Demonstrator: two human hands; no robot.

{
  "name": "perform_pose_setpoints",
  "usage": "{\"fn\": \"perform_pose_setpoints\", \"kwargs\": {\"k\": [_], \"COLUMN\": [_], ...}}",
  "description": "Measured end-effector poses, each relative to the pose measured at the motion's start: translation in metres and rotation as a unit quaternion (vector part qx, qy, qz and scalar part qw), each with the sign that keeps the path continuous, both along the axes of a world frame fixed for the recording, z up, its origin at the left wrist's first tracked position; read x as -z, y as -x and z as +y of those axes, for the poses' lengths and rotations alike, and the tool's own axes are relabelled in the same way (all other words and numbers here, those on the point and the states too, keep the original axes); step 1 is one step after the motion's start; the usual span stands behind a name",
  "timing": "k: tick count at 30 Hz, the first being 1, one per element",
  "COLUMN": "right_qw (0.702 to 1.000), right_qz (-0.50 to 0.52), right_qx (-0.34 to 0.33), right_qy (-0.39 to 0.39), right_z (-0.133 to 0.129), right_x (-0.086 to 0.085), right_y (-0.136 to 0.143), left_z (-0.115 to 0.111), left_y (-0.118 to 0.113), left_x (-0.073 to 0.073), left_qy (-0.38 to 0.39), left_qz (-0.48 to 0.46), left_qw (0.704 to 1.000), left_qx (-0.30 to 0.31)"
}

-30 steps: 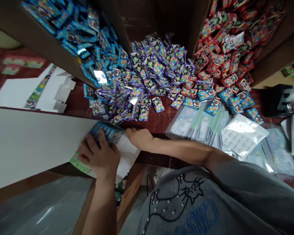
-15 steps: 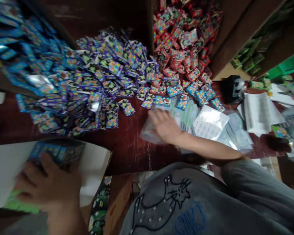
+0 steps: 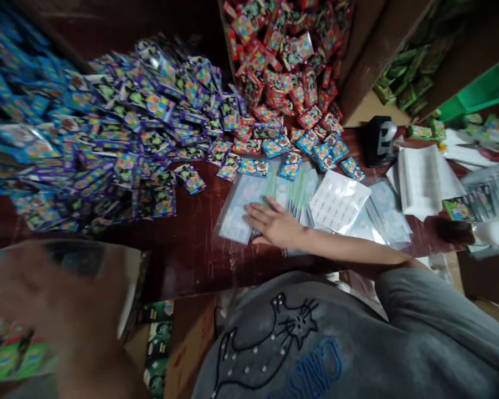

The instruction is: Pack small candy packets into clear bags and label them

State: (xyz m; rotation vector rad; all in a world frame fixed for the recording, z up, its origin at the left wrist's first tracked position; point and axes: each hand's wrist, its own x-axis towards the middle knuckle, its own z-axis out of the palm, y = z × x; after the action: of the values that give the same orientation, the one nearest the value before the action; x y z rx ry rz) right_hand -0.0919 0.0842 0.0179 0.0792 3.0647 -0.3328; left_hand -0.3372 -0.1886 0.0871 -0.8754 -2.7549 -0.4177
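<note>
My right hand [image 3: 276, 224] lies flat with its fingers stretched out on a stack of see-through plastic bags [image 3: 235, 213], some showing pale green strips. A sheet of small printed labels [image 3: 339, 202] rests beside it on the right. At the lower left my left hand [image 3: 62, 293] is smeared by motion over an open white-sided carton [image 3: 127, 302], and its fingers cannot be made out. Beneath that hand shows a green and red printed package [image 3: 14, 352]. Whether the hand grips anything is not visible.
Heaps of small purple packets [image 3: 149, 133], blue packets [image 3: 10, 77] and red packets [image 3: 291, 72] spread along the back of the dark red table [image 3: 191, 238]. A black device [image 3: 378, 141], a stack of white paper [image 3: 422, 180] and a white-capped bottle [image 3: 490, 234] stand right.
My right hand, blurred on a plastic bag before, now rests flat on the bags. My left hand has shifted within the carton and is more blurred. The whole view has swung slightly right.
</note>
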Motion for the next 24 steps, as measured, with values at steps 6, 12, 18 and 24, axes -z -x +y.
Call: {"fn": "perform_pose_setpoints", "kwargs": {"k": [6, 12, 18, 24], "right_qw": [0.992, 0.972, 0.932, 0.917], "right_qz": [0.078, 0.205, 0.284, 0.294], "right_qx": [-0.1, -0.015, 0.043, 0.013], "right_qy": [0.023, 0.118, 0.223, 0.27], "right_z": [-0.011, 0.024, 0.037, 0.022], "right_x": [0.015, -0.009, -0.041, -0.061], "right_y": [-0.025, -0.054, -0.044, -0.008], "left_z": [0.148, 0.135, 0.084, 0.079], "left_y": [-0.111, -0.147, -0.131, -0.116], "left_x": [0.042, 0.071, 0.036, -0.017], "left_qy": [0.12, 0.12, 0.029, -0.104], "left_qz": [-0.182, -0.138, -0.219, -0.356], "left_qw": [0.951, 0.956, 0.951, 0.893], "left_qx": [0.218, 0.231, 0.218, 0.255]}}
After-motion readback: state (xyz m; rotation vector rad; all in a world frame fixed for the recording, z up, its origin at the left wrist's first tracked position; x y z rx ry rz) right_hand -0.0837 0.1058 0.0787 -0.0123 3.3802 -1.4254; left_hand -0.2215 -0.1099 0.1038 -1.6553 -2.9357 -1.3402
